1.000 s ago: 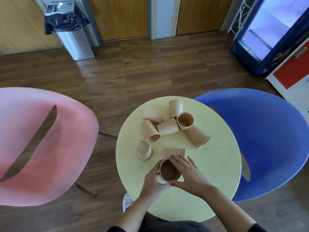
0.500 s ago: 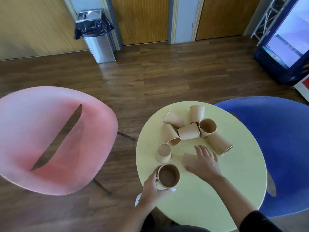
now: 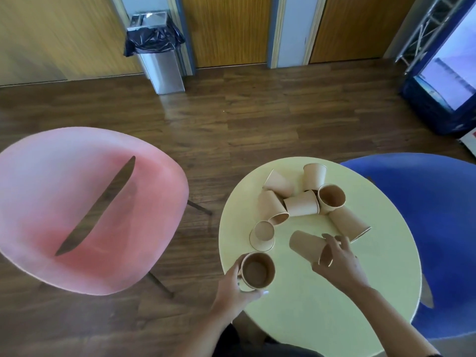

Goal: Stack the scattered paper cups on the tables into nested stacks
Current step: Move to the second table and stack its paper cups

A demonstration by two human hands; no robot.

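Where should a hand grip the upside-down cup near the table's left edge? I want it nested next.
A judgement: grip the upside-down cup round its side wall just below the closed base, from straight above. It stands rim-down on the table with clear space around it, apart from the tipped cup behind. Then turn it mouth-up for the cup in the left hand.

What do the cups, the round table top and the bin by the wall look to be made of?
Cups: apparently brown kraft paper, matte, with thin rolled rims. Table top: a pale yellow, smooth, low-sheen surface, perhaps laminate or painted board; it cannot be settled from here. Bin: brushed metal by its soft grey reflections, lined with a glossy black plastic bag.
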